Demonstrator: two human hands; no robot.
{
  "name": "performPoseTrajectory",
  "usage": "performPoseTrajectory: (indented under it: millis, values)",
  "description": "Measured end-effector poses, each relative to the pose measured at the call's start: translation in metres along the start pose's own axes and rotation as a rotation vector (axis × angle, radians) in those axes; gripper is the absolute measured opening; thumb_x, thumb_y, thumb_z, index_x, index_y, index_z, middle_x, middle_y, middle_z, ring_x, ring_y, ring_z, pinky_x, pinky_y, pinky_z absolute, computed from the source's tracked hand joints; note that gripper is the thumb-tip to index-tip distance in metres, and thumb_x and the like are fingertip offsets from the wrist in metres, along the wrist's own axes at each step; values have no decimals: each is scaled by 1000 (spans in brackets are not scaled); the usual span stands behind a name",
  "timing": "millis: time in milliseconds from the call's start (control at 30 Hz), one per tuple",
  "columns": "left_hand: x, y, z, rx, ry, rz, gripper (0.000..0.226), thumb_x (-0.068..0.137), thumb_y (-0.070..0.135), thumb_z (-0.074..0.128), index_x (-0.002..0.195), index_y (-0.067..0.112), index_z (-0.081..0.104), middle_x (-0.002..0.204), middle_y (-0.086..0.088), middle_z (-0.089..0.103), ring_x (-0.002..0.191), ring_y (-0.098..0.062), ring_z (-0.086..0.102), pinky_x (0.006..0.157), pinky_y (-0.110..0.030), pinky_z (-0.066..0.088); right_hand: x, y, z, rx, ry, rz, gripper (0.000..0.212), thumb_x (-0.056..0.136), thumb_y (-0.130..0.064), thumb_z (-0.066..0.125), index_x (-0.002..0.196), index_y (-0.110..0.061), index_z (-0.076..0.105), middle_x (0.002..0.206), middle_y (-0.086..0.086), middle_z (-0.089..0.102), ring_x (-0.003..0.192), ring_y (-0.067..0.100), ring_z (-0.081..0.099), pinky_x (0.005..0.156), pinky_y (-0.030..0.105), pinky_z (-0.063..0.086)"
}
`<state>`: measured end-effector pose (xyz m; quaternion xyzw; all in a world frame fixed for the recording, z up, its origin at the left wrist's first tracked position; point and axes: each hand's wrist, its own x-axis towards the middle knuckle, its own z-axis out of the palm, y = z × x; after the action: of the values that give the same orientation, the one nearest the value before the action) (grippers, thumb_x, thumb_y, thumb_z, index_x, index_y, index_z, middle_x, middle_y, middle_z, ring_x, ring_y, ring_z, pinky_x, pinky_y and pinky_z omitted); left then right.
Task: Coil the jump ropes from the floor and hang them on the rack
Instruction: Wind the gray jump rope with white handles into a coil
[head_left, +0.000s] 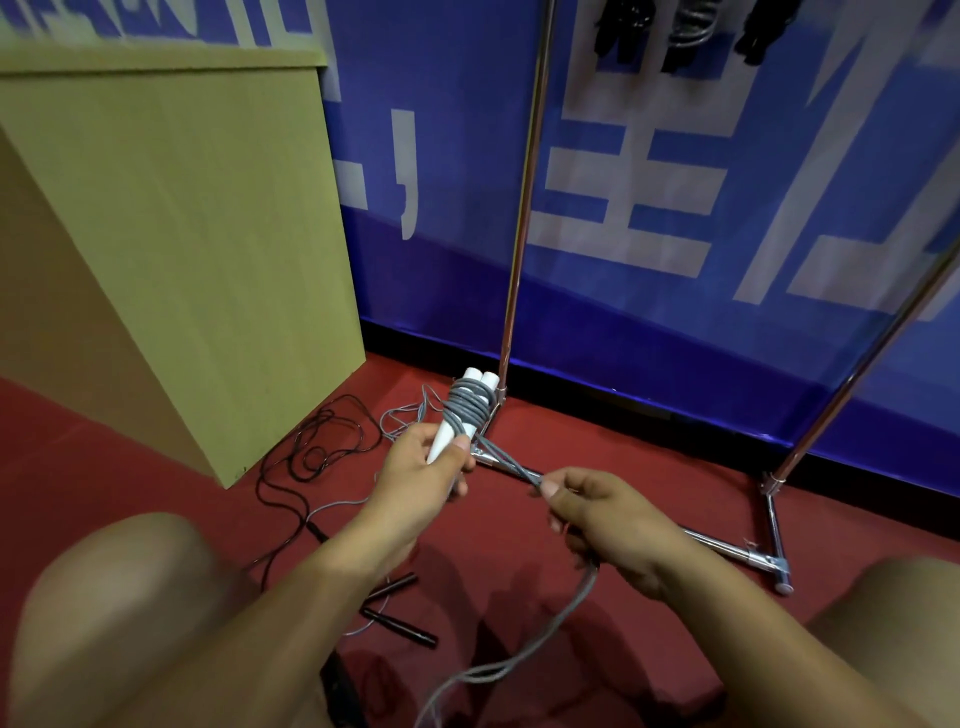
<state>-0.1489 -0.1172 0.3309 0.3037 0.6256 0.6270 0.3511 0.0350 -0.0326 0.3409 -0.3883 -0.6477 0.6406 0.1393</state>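
Nearest the camera, the loose tail of the grey jump rope (540, 644) trailed across the red floor (597, 457) between the person's 2 knees, limp and light, sagging in soft curves. It rose into the right hand (608, 525), whose thumb and fingers pinched the doubled cord and drew it taut toward the left. The left hand (421, 473) was curled round the 2 white handles (460, 415) held side by side, with several grey turns already wound tight about their upper part. The cord looked smooth and likely to slip, so the best hold seemed to be on the stiff handles, with a thumb pressing the last turn to keep the wraps from springing loose. Beyond the hands, a black jump rope (311, 452) lay tangled on the floor beside a wooden cabinet (171, 249), its dark handles (400, 618) nearer the left forearm. Farthest stood the chrome rack (519, 223) against a blue banner (675, 182), dark coiled ropes (685, 26) hanging at its top.
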Motion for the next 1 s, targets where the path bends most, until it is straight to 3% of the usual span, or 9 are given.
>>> performPoseTrajectory:
  millis: [233,400,467,567,733,867,1000]
  values:
    - [3,2,2,-9,53,-37,8,100,11,57,106,10,52,79,-8,63,52,-17,57,51,-30,52,-2,-11,0,-83,-7,33,30,103,-25,44,93,-13,69,57,-3,48,43,11,29,44,20,22]
    - [17,0,-5,34,139,-41,11,98,10,59,107,10,54,80,-10,62,43,-11,44,41,-25,46,-8,-19,0,-221,-29,31,32,100,-23,45,84,-15,71,53,-2,51,42,12,32,45,24,25]
    - [22,-4,-8,143,158,-19,13,96,12,62,108,12,57,81,-10,66,47,-13,46,43,-26,43,-12,-23,0,-322,2,-26,31,98,-28,48,81,-17,72,54,-2,53,44,10,39,48,26,30]
    - [24,-9,-12,481,155,42,8,91,21,67,99,21,63,82,-2,69,62,-16,56,55,-27,42,-15,-20,-4,-672,145,-235,27,95,-38,55,83,-19,69,64,2,60,58,12,52,60,32,41]
    - [17,-14,-11,779,-43,42,7,88,30,70,90,24,68,72,6,63,60,-12,52,53,-25,36,-10,-6,-17,-937,404,-571,20,93,-43,52,95,-26,63,84,-8,65,81,19,62,68,37,50]
    - [6,-9,-4,943,-229,78,9,89,32,68,91,23,65,69,8,57,58,-6,49,49,-20,32,-7,-3,-21,-986,492,-732,27,93,-47,45,97,-29,65,82,-7,56,72,23,63,55,37,50]
    - [-9,-10,3,993,-451,147,14,88,34,68,94,23,62,74,6,60,68,-15,55,59,-28,39,-1,1,-20,-1049,525,-791,30,93,-47,46,99,-27,68,80,-3,56,67,28,64,48,38,50]
